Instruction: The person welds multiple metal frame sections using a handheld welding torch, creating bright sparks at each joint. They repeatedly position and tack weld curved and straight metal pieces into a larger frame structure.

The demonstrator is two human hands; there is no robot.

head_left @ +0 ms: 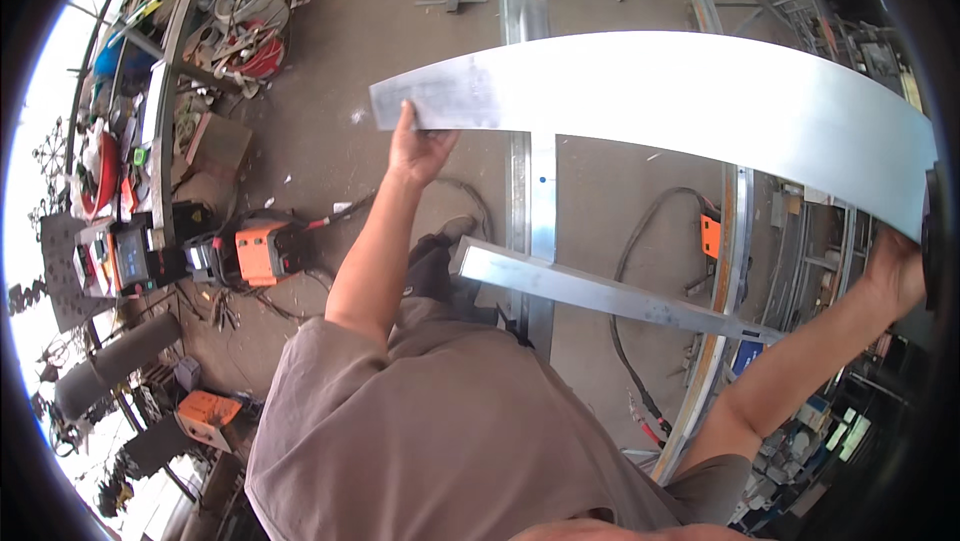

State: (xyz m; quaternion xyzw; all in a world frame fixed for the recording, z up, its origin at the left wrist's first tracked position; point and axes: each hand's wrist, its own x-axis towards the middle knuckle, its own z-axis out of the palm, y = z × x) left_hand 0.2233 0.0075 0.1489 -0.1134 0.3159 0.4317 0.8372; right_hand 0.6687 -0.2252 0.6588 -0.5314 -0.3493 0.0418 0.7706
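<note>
A long, bright silvery metal beam (pixel 640 86) spans the upper part of the view, raised above the rails, its broad face glaring white. Near its left end, my left hand (pixel 420 149) grips the lower edge, thumb up against the face and the other fingers partly hidden behind it. At the far right, my right hand (pixel 893 271) holds the beam's other end from below; most of its fingers are hidden. Between me and the beam, a shorter square metal tube (pixel 610 293) lies across two metal rails, touching neither hand.
One rail (pixel 542 211) runs away from me in the middle, another (pixel 728 271) to the right. A black cable (pixel 622 341) loops on the floor between them. To the left are an orange machine (pixel 268 253), a cardboard box (pixel 217 144) and a cluttered rack. Metal stock crowds the right side.
</note>
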